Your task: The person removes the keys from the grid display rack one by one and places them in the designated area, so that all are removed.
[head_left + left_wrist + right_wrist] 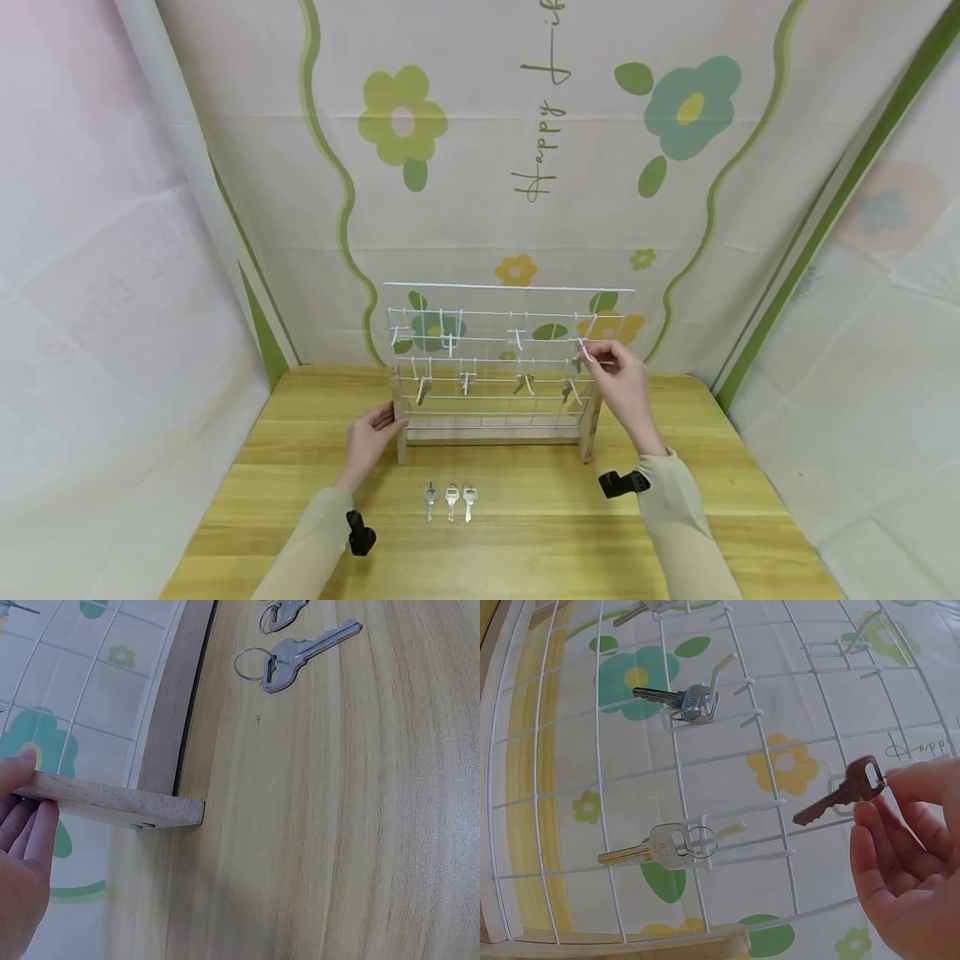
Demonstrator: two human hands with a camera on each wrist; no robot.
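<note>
A white wire rack (510,287) with hooks stands upright on a wooden base. My left hand (369,437) grips the rack's left wooden post (112,801), thumb on one face and fingers on the other. At the upper right of the grid, my right hand (622,383) pinches a dark key (847,791) by its ring end, close to a hook partly hidden by the fingers. Several keys hang on the lower row of hooks, among them a silver key (667,847) and a darker key (691,701) in the right wrist view.
Three keys with rings lie side by side before the rack, the leftmost key (431,497) nearest my left wrist. Bare hooks (516,337) show in the upper row. A flowered cloth (480,183) hangs behind the wooden table (525,542), with more cloth at both sides.
</note>
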